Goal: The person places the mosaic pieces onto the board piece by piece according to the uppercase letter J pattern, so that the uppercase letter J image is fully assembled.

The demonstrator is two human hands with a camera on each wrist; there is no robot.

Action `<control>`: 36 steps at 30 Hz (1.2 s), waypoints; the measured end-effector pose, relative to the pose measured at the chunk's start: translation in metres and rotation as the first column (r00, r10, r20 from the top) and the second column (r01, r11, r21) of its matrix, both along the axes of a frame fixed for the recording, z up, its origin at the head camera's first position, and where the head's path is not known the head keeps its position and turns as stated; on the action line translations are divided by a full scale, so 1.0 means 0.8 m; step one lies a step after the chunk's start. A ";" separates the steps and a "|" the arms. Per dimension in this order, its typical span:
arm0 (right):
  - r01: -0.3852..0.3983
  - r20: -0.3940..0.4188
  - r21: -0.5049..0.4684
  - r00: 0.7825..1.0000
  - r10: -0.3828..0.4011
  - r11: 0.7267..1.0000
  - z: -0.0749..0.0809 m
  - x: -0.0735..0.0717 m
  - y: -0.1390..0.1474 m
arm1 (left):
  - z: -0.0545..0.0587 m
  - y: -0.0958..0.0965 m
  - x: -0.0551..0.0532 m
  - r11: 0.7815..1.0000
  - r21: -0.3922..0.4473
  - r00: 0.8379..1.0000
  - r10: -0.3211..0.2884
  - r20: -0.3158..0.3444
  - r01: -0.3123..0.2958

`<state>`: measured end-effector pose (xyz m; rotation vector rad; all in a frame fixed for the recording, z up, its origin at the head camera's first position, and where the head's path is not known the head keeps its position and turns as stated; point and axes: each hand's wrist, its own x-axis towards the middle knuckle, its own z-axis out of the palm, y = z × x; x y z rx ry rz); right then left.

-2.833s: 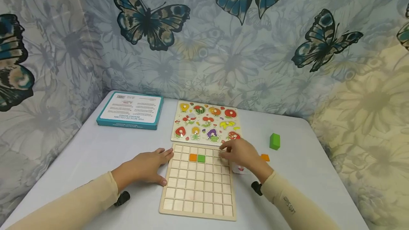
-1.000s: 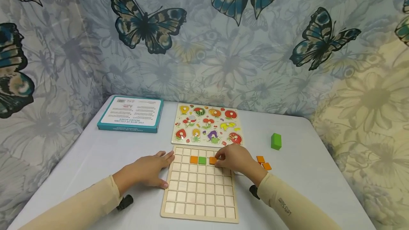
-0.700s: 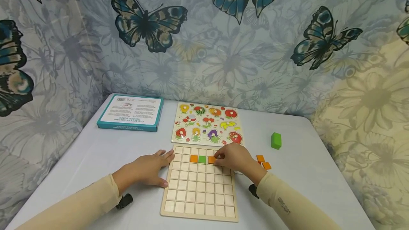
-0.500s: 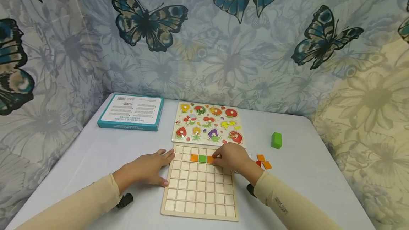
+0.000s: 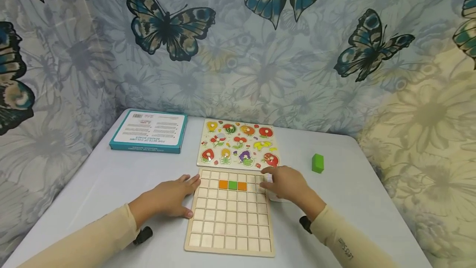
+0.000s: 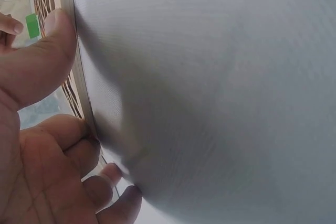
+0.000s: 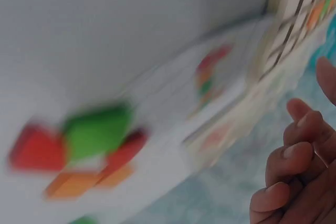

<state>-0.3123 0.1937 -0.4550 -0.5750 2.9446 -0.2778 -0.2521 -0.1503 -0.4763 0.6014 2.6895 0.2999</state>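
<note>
A wooden grid board (image 5: pixel 230 228) lies on the white table. Near its top, an orange tile (image 5: pixel 223 184), a green tile (image 5: pixel 232 185) and a second orange tile (image 5: pixel 242 186) sit side by side in one row. My left hand (image 5: pixel 171 197) rests against the board's left edge, the thumb (image 6: pixel 55 51) touching the rim in the left wrist view. Over the board's upper right edge, my right hand (image 5: pixel 289 184) holds nothing, fingers loosely bent. Partly under it lies a white card (image 7: pixel 168 85) with a coloured pattern. Blurred red, orange and green pieces (image 7: pixel 100 132) lie beyond the card.
Behind the board lies a fruit puzzle (image 5: pixel 238 142). A flat teal-edged box (image 5: pixel 148 131) is at the back left. At the right stands a green block (image 5: pixel 317 163). A patterned fabric wall (image 5: pixel 238 53) borders the table.
An orange tile came in with my right hand and slid left into the cell beside the green tile. My fingers let go and moved right. The left hand stays at the board's edge.
</note>
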 end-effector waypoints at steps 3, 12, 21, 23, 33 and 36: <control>0.106 0.054 -0.011 0.993 -0.105 0.994 0.010 -0.005 0.048 | 0.001 0.000 -0.001 1.000 -0.006 1.000 -0.011 -0.007 0.011; 0.204 0.156 0.076 0.964 -0.214 0.976 0.003 -0.002 0.142 | -0.002 0.000 0.002 1.000 -0.022 1.000 -0.009 -0.011 0.009; 0.235 0.131 0.082 0.961 -0.244 0.969 -0.012 0.007 0.156 | -0.007 0.003 0.000 0.999 -0.041 0.999 -0.023 -0.025 0.022; 0.233 0.128 0.087 0.962 -0.243 0.969 -0.011 0.007 0.157 | -0.007 0.003 0.000 0.999 -0.042 1.000 -0.017 -0.024 0.016; 0.195 0.074 0.050 0.977 -0.199 0.979 -0.002 0.014 0.158 | -0.003 0.006 0.000 0.999 -0.041 1.000 -0.014 -0.019 0.013; 0.160 0.048 0.039 0.986 -0.162 0.986 0.004 0.013 0.131 | -0.004 0.006 0.000 0.999 -0.041 1.000 -0.012 -0.019 0.011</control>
